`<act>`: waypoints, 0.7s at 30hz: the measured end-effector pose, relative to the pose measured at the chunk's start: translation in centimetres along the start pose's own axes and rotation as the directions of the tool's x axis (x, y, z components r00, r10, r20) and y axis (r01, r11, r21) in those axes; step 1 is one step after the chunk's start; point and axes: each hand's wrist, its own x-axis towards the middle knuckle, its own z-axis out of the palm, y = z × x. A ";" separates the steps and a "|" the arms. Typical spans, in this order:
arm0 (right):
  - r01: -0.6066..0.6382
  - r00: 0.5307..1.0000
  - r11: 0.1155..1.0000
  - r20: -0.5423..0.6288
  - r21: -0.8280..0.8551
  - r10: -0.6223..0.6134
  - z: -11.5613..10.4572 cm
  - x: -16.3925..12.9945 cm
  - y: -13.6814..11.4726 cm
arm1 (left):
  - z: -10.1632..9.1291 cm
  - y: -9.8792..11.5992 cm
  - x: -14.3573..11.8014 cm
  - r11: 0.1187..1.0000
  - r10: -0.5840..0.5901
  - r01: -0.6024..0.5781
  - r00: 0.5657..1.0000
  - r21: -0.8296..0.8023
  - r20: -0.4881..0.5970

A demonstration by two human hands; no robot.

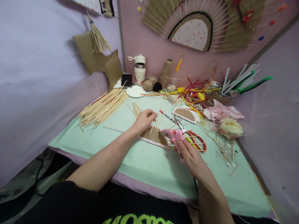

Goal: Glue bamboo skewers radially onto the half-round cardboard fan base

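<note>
At the left of the table (pixel 98 141) lies a big bundle of thin sticks (pixel 102 107), well apart from the hands. The left hand (pixel 144 119) is closed around one thin stick (pixel 153 126) and holds it down on the brown cardboard piece (pixel 151 135). Just beside it, the right hand (pixel 190 157) is wrapped around the pink glue gun (pixel 175 137), whose nozzle points at the cardboard edge. I think the hot tip is close to the left fingers (pixel 153 115), so a small slip could burn them or push the stick askew. Red-handled scissors (pixel 195 140) lie just beside the gun and could catch its cord. Farther right there are a second cardboard shape (pixel 185 113), loose sticks and a pale fabric flower (pixel 230 127).
</note>
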 end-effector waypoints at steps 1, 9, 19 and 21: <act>0.002 1.000 1.000 -0.002 -0.005 -0.002 0.0 0.0 0.0 | 0.0 0.0 0.0 1.000 -0.003 0.003 1.000 -0.004 0.002; -0.019 0.998 0.999 -0.057 0.039 0.021 0.0 0.2 0.0 | 0.1 0.4 -0.1 1.000 -0.020 0.020 1.000 -0.008 -0.007; 0.012 1.000 0.999 -0.024 0.049 -0.011 0.2 0.4 0.1 | 0.0 0.2 0.0 1.000 -0.004 0.004 1.000 0.006 0.007; 0.023 0.999 0.999 -0.030 0.042 -0.022 0.2 0.4 0.0 | 0.0 0.2 0.0 1.000 -0.005 0.005 1.000 0.004 0.007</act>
